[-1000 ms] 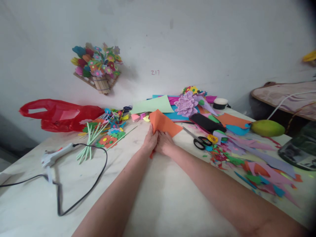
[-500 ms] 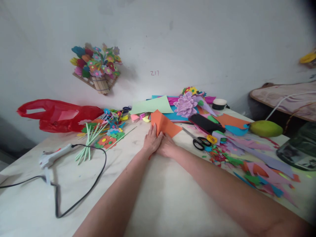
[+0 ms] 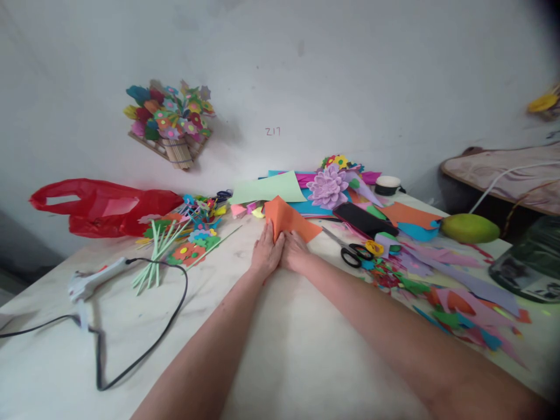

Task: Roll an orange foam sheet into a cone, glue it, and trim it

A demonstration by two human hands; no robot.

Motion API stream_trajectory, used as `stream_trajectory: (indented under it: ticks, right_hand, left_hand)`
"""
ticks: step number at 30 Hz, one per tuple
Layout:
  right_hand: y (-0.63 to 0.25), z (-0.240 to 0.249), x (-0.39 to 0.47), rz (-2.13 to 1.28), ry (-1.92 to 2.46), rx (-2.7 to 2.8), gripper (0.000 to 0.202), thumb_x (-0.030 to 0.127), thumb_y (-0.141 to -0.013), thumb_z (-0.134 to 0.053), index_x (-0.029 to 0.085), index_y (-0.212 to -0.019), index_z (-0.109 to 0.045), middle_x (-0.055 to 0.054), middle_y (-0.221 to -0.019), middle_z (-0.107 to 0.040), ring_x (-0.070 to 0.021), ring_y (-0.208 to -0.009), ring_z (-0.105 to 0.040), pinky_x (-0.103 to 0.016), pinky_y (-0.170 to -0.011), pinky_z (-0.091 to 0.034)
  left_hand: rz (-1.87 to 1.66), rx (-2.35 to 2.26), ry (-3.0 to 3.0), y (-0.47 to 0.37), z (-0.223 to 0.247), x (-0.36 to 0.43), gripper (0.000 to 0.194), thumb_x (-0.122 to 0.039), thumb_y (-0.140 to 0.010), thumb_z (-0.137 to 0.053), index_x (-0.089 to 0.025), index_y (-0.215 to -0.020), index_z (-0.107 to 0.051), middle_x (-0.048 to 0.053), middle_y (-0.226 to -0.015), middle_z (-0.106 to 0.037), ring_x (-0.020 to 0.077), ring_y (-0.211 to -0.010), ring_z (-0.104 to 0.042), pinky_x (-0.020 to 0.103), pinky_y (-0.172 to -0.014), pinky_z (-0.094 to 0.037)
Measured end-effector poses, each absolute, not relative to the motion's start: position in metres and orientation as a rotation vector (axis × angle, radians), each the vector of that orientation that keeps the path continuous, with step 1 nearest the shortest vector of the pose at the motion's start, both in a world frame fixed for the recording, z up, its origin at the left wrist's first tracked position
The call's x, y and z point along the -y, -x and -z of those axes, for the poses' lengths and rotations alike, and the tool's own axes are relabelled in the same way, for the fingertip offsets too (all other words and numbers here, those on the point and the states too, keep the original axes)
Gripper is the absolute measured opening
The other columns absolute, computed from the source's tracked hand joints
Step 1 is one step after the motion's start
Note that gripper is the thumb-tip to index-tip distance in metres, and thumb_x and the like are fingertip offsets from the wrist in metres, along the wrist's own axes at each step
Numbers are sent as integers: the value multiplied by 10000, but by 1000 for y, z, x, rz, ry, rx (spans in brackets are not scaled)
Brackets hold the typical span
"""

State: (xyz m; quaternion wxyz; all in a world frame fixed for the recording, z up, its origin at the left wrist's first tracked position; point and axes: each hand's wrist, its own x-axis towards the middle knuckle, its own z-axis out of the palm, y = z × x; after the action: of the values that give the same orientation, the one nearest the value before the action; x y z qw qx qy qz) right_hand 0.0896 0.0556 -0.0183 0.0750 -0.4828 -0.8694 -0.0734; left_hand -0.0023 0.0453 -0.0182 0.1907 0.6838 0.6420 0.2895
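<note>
An orange sheet lies on the white table, with a fold standing up at its left side. My left hand presses on its near left part, fingers pointing away from me. Right beside it, my right hand holds down the near edge of the sheet, its fingertips touching the orange surface. The two hands meet at the fold and hide the sheet's near corner. Black-handled scissors lie to the right of my hands.
On the left are a glue gun with a looping black cord, pale green sticks and a red bag. A phone, coloured scraps, a green fruit and a large bottle occupy the right.
The view has shifted very slightly. My left fingers have drawn a little closer together along the fold; both hands remain on the orange sheet.
</note>
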Motion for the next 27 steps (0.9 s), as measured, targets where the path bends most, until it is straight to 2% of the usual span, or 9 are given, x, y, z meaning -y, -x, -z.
stream_trajectory:
  ticks: [3,7,13,20,23,25,27]
  right_hand:
    - [-89,20,-61,219,1421,2623,421,316,-826,-411,192,-1216,-509,-123,-1175,-553,-286,-1052,-453,-431,-893,-312]
    - [-91,21,-64,179,1435,2634,469,330,-809,-441,208,-1260,-467,-113,-1278,-484,-301,-1134,-399,-438,-914,-300]
    - [-100,18,-65,25,1463,2731,532,324,-815,-408,170,-1324,-381,-122,-1353,-399,-294,-1211,-342,-441,-998,-211]
    - [-122,9,-63,-138,1406,2790,537,314,-838,-346,162,-1352,-326,-113,-1396,-332,-271,-1275,-275,-436,-1030,-176]
    - [-132,-2,-62,-151,1404,2782,494,295,-815,-379,138,-1280,-437,-136,-1308,-447,-268,-1200,-393,-394,-981,-280]
    - [-138,-11,-62,-188,1468,2751,397,289,-811,-387,159,-1139,-567,-125,-1170,-565,-253,-1041,-527,-352,-856,-392]
    - [-142,-18,-61,-88,1607,2620,337,247,-823,-359,147,-982,-639,-130,-1022,-632,-242,-924,-578,-329,-767,-423]
  left_hand:
    - [-800,-1794,-1931,1,17,-43,645,-518,-854,-193,-210,-1412,-101,33,-1473,-118,188,-1347,-91,393,-1082,-109]
    - [-736,-1822,-1932,1,17,-42,594,-488,-871,-91,-244,-1412,-102,16,-1478,-86,208,-1348,-60,410,-1079,-104]
    - [-584,-1921,-2003,-2,16,-39,574,-468,-876,-123,-259,-1410,-112,32,-1478,-90,254,-1343,-86,439,-1066,-134]
    - [-344,-2000,-2217,-8,10,-32,521,-395,-881,-210,-273,-1387,-226,27,-1476,-122,286,-1338,-109,466,-1048,-173]
    - [-294,-2075,-2222,-10,12,-32,547,-418,-876,-212,-251,-1397,-197,37,-1479,-107,307,-1334,-111,458,-1046,-180]
    - [-298,-2106,-2227,-12,15,-32,567,-449,-873,-187,-246,-1402,-173,40,-1480,-105,305,-1334,-111,460,-1046,-180]
    - [-310,-2118,-2242,-13,18,-33,579,-478,-867,-152,-249,-1398,-188,34,-1480,-103,303,-1334,-114,474,-1044,-175]
